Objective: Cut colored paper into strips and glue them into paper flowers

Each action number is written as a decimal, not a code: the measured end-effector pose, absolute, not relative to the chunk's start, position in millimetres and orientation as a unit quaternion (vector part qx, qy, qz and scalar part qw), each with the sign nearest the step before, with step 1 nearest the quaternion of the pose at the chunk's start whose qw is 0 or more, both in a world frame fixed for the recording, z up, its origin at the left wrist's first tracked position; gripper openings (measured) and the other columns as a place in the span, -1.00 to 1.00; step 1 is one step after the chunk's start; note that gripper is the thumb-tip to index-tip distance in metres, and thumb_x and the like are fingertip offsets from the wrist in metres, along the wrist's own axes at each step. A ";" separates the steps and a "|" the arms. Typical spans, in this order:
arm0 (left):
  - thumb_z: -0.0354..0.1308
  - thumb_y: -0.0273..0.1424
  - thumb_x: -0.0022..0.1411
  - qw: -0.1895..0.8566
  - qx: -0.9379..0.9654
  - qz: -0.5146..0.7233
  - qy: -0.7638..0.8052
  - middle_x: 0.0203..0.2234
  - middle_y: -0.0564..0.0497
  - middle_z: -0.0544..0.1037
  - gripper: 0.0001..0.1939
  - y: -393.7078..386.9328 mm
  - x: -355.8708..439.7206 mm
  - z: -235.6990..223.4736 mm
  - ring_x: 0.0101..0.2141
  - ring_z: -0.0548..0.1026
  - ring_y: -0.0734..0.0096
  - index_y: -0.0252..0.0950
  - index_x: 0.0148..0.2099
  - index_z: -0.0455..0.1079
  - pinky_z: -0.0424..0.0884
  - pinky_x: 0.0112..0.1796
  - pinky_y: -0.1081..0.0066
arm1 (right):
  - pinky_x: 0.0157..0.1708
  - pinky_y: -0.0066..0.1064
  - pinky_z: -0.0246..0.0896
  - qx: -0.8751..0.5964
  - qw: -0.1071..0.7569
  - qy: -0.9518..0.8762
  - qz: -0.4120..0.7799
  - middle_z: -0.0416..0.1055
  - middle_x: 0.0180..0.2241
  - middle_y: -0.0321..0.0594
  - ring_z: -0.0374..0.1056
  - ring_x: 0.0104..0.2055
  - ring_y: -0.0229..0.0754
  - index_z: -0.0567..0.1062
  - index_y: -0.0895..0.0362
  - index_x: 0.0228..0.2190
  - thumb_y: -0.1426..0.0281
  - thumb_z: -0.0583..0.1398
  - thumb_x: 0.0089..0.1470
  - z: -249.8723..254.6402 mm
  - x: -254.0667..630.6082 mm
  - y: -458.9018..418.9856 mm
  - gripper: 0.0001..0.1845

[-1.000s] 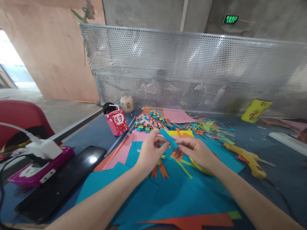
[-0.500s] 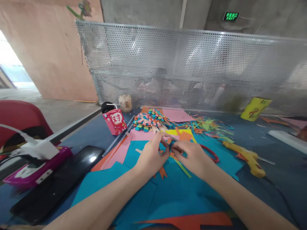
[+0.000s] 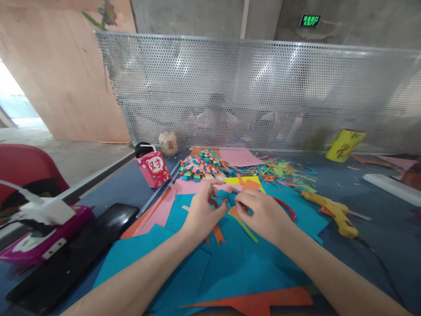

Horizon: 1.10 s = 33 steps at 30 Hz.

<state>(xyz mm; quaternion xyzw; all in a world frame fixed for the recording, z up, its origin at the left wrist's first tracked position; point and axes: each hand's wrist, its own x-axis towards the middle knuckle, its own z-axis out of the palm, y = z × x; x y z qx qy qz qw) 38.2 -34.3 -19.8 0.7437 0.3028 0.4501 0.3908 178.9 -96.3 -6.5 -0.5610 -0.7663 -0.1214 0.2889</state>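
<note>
Between my fingertips is a small blue paper strip (image 3: 225, 194), bent and partly hidden by the fingers. My left hand (image 3: 203, 208) pinches its left part, and my right hand (image 3: 258, 211) pinches it from the right. Beneath both hands spread large blue paper sheets (image 3: 243, 267). Orange paper strips with notched ends (image 3: 218, 235) and a thin green strip (image 3: 246, 230) lie just below the fingers. Scissors with a red handle (image 3: 287, 208) lie partly hidden behind my right hand.
A pile of folded multicoloured paper pieces (image 3: 202, 164) and loose cuttings (image 3: 279, 171) lie behind the hands. At right is a yellow glue gun (image 3: 332, 213) with its cord. A red drink box (image 3: 153, 169), a black phone (image 3: 75, 254) and a purple power strip (image 3: 49, 241) stand left. Mesh panel (image 3: 250, 96) behind.
The blue strip, flat and straight one second ago, is now bent between my fingers. My hands came closer together, then shifted slightly apart. The whole view has drifted a little.
</note>
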 end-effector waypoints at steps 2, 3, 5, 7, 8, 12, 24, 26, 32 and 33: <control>0.08 -0.50 -0.03 0.446 0.717 0.444 0.299 -0.45 0.08 0.37 -0.65 -32.7 37.9 -19.1 -0.53 0.37 0.57 -0.29 -0.13 0.18 0.32 -0.51 0.53 | -0.48 -0.49 0.11 -0.568 0.295 -0.761 -0.107 0.31 -0.56 -0.26 0.24 -0.50 -0.28 0.34 0.13 -0.57 0.53 0.01 -0.05 -5.5 181.2 -95.8 -0.83; 0.10 -0.48 -0.04 0.473 0.702 0.440 0.300 -0.48 0.09 0.38 -0.65 -32.1 37.7 -18.4 -0.55 0.38 0.56 -0.30 -0.14 0.18 0.32 -0.52 0.53 | -0.49 -0.50 0.11 -0.572 0.302 -0.756 -0.100 0.31 -0.57 -0.27 0.23 -0.51 -0.29 0.35 0.13 -0.57 0.54 0.01 -0.06 -5.1 182.2 -95.6 -0.83; 0.13 -0.47 -0.05 0.516 0.673 0.438 0.300 -0.56 0.12 0.39 -0.65 -31.1 37.0 -16.5 -0.57 0.41 0.54 -0.30 -0.16 0.18 0.32 -0.55 0.54 | -0.51 -0.51 0.09 -0.576 0.316 -0.748 -0.087 0.30 -0.58 -0.28 0.21 -0.53 -0.30 0.35 0.13 -0.57 0.55 0.02 -0.09 -4.4 184.1 -95.5 -0.84; 0.15 -0.46 -0.07 0.537 0.654 0.441 0.299 -0.61 0.14 0.41 -0.67 -29.9 36.4 -14.3 -0.59 0.42 0.52 -0.30 -0.20 0.19 0.31 -0.57 0.54 | -0.53 -0.52 0.08 -0.579 0.323 -0.744 -0.081 0.29 -0.58 -0.29 0.20 -0.54 -0.31 0.35 0.13 -0.58 0.56 0.03 -0.10 -3.7 186.0 -95.4 -0.84; 0.15 -0.46 -0.08 0.541 0.648 0.444 0.300 -0.62 0.14 0.42 -0.70 -29.3 36.1 -13.2 -0.60 0.42 0.53 -0.30 -0.24 0.20 0.31 -0.58 0.54 | -0.53 -0.52 0.08 -0.580 0.323 -0.744 -0.078 0.28 -0.59 -0.29 0.19 -0.54 -0.32 0.34 0.13 -0.59 0.56 0.02 -0.10 -3.4 187.0 -95.3 -0.84; 0.16 -0.46 -0.09 0.547 0.630 0.453 0.316 -0.62 0.15 0.43 -0.81 -28.1 35.8 -10.2 -0.64 0.40 0.56 -0.30 -0.40 0.19 0.32 -0.58 0.54 | -0.53 -0.49 0.12 -0.583 0.343 -0.736 -0.029 0.33 -0.57 -0.28 0.22 -0.54 -0.30 0.37 0.13 -0.58 0.53 0.03 -0.08 -4.4 190.8 -93.0 -0.83; 0.09 -0.46 -0.02 0.488 0.696 0.438 0.292 -0.51 0.07 0.45 -0.72 -32.5 34.6 -14.2 -0.48 0.48 0.43 -0.28 -0.20 0.16 0.37 -0.54 0.49 | -0.52 -0.40 0.35 -0.568 0.444 -0.629 0.289 0.44 -0.63 -0.30 0.39 -0.58 -0.22 0.48 0.10 -0.34 0.32 0.09 -0.01 -5.4 183.2 -91.4 -0.78; 0.08 -0.48 -0.02 0.464 0.711 0.437 0.298 -0.47 0.05 0.45 -0.73 -33.2 34.3 -14.2 -0.47 0.47 0.44 -0.28 -0.20 0.17 0.36 -0.53 0.50 | -0.51 -0.40 0.36 -0.576 0.443 -0.626 0.284 0.45 -0.60 -0.28 0.40 -0.56 -0.21 0.48 0.11 -0.37 0.33 0.10 -0.03 -6.3 183.6 -91.3 -0.80; 0.09 -0.50 -0.02 0.411 0.739 0.449 0.288 -0.42 0.02 0.42 -0.71 -34.4 34.9 -15.7 -0.45 0.42 0.49 -0.30 -0.18 0.22 0.34 -0.51 0.52 | -0.54 -0.43 0.34 -0.585 0.430 -0.633 0.268 0.44 -0.54 -0.29 0.41 -0.55 -0.21 0.45 0.11 -0.45 0.37 0.11 -0.07 -12.0 185.2 -89.6 -0.87; 0.09 -0.51 -0.03 0.410 0.744 0.445 0.282 -0.42 0.03 0.41 -0.67 -34.3 34.9 -16.0 -0.44 0.42 0.49 -0.29 -0.15 0.22 0.33 -0.52 0.54 | -0.54 -0.44 0.33 -0.584 0.427 -0.638 0.262 0.44 -0.54 -0.29 0.41 -0.55 -0.22 0.45 0.11 -0.46 0.37 0.11 -0.06 -12.3 185.7 -89.6 -0.88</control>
